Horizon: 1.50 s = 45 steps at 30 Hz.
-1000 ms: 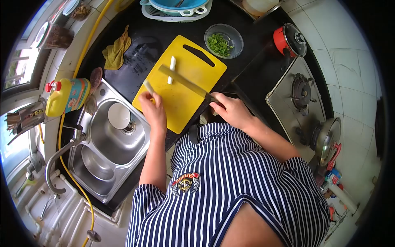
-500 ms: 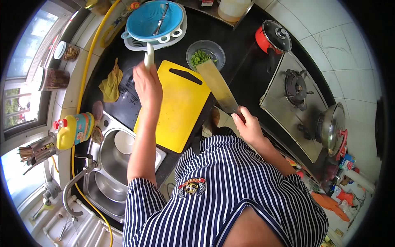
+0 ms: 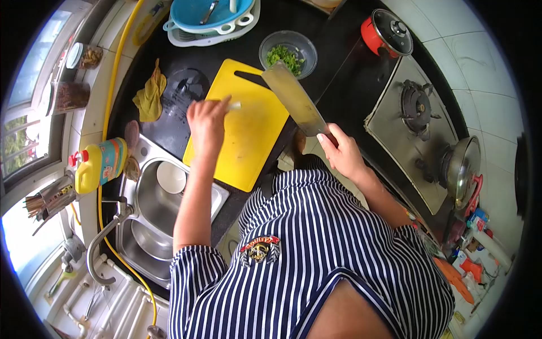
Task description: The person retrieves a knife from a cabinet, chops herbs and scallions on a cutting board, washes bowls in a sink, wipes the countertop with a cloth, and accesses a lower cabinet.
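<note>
My right hand (image 3: pixel 343 151) grips a cleaver (image 3: pixel 296 100) by its handle. Its broad blade slants up and left over the right edge of the yellow cutting board (image 3: pixel 243 150), the tip near the bowl. Above the board's left side, my left hand (image 3: pixel 206 123) is closed, and a short whitish piece (image 3: pixel 234 105) sticks out from its fingers; motion blur hides its kind. Chopped green leaves (image 3: pixel 284 56) lie in a clear bowl (image 3: pixel 307 66) behind the board. The blue colander (image 3: pixel 186 16) holds a metal utensil and a white thing, cut off by the frame.
The double sink (image 3: pixel 152 195) with a white bowl is at the left, beside a yellow jug (image 3: pixel 101 166). A yellow-green cloth (image 3: pixel 149 99) lies left of the board. At right stand a red pot (image 3: pixel 372 37), the gas stove (image 3: pixel 403 152) and a lidded pan (image 3: pixel 466 169).
My left hand has drawn back from near the colander to over the board. A pale piece rose upright from it earlier; now a short one points right. A white thing shows in the colander.
</note>
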Each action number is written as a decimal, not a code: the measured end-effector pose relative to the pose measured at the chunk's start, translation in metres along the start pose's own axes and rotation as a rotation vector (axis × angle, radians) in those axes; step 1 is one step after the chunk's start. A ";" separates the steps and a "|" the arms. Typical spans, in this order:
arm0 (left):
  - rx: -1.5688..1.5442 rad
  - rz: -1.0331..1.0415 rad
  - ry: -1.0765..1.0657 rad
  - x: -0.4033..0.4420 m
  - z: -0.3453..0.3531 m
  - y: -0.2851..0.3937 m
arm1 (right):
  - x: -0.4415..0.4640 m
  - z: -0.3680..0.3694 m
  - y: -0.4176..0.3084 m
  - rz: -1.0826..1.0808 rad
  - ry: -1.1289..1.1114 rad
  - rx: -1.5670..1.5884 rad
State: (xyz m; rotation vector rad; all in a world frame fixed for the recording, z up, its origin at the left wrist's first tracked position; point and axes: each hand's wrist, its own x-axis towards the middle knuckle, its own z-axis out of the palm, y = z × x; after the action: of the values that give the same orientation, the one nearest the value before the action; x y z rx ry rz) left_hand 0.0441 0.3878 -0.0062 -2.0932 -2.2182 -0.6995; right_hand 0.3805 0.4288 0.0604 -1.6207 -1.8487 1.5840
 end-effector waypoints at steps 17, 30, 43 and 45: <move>-0.138 -0.075 0.139 -0.093 0.032 0.004 | 0.035 0.050 -0.007 -0.287 -0.311 -0.452; -0.187 -0.139 0.116 -0.096 0.037 0.006 | 0.053 0.051 -0.034 -0.414 -0.394 -0.547; -0.199 -0.116 0.132 -0.097 0.040 0.003 | 0.054 0.064 -0.080 -0.324 -0.516 -0.754; -0.220 -0.112 0.147 -0.096 0.040 0.004 | 0.054 0.055 -0.085 -0.308 -0.536 -0.767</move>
State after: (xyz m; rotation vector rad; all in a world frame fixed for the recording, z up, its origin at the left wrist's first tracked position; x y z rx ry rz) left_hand 0.0694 0.3100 -0.0705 -1.9408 -2.2836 -1.1139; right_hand 0.2717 0.4574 0.0811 -1.0540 -3.0900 1.3235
